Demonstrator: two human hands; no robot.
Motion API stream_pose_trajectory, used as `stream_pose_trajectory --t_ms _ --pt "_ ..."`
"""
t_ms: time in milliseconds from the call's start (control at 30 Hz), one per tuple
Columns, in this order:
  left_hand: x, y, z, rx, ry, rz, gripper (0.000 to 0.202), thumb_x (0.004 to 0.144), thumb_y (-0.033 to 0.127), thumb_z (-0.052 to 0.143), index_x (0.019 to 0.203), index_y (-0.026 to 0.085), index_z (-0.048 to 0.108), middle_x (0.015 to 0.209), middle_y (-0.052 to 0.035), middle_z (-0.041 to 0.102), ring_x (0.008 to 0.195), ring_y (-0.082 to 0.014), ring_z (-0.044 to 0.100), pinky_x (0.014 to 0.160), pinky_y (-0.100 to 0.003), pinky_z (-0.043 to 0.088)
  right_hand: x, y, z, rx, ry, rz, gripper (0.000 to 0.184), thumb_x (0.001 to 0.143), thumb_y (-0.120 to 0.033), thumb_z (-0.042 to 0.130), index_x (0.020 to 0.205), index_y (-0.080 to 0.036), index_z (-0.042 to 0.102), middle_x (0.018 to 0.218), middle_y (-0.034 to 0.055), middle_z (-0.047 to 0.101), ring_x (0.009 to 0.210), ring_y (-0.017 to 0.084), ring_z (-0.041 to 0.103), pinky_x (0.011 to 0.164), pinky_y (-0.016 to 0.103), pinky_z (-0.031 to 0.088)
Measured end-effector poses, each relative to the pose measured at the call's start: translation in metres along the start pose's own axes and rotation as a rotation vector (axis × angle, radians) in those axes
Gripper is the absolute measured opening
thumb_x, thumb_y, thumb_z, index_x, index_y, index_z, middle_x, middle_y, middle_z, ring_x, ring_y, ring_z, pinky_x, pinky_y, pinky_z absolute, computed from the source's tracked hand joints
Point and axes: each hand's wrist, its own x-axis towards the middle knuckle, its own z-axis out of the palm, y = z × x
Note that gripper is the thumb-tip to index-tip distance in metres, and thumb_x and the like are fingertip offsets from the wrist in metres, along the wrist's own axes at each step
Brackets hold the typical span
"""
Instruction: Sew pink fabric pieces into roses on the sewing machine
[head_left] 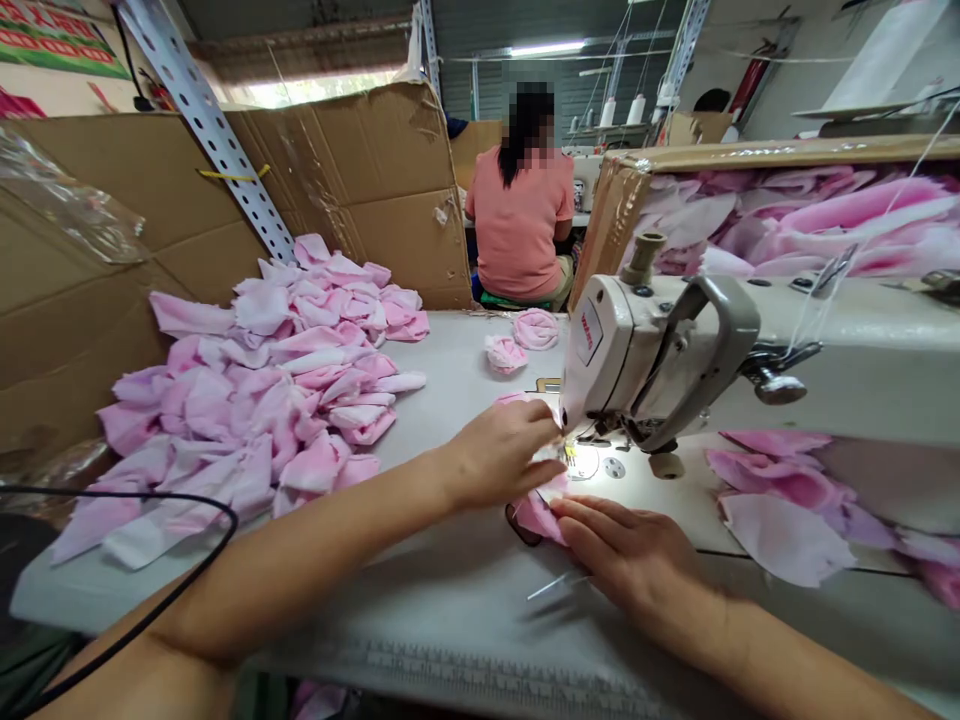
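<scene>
Left hand [502,462] pinching pink fabric [541,515] at sewing machine [645,350], right hand [630,556] apparently pressing it

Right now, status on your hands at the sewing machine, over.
Left hand pinching pink fabric at the sewing machine needle. Right hand flat on the same fabric. Dark scissor-like handles beside the fabric, near both hands.

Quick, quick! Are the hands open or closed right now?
Left hand: closed, pinching pink fabric by the sewing machine.
Right hand: open, fingers lying flat against the fabric.
</scene>
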Motion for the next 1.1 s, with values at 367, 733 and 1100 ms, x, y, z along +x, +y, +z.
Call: stream_pose_trajectory --t_ms 367,733,1100 --pt "-0.042 -0.002 0.034 -0.040 0.040 0.278 0.018 0.092 0.016 0.046 0.106 0.016 0.057 0.101 -0.0092 0.066 0.100 -0.0192 0.056 0.094 -0.033 0.048 0.005 0.004 -0.026 0.259 -0.021 0.068 0.037 0.088 -0.013 0.043 0.122 -0.018 0.054 0.124 0.0091 0.063 0.115 0.019 0.058 0.089 0.035 0.054" --pt "-0.038 0.000 0.034 0.055 0.029 0.294 0.012 0.092 0.015 0.048 0.094 0.016 0.060 0.100 -0.0067 0.066 0.095 -0.0187 0.056 0.091 -0.030 0.048 -0.015 0.048 -0.033 0.030 0.023 0.069 0.025 0.088 -0.021 0.052 0.111 -0.019 0.062 0.115 0.0084 0.067 0.105 0.025 0.061 0.079 0.040 0.056" --pt "-0.040 -0.003 0.038 -0.015 0.034 0.300 0.015 0.090 0.015 0.045 0.096 0.015 0.059 0.101 -0.0082 0.066 0.097 -0.0197 0.057 0.094 -0.032 0.047 0.008 0.013 -0.017 0.232 0.085 -0.058 0.029 0.089 -0.016 0.043 0.114 -0.014 0.058 0.111 0.0085 0.068 0.105 0.022 0.060 0.081 0.034 0.056"
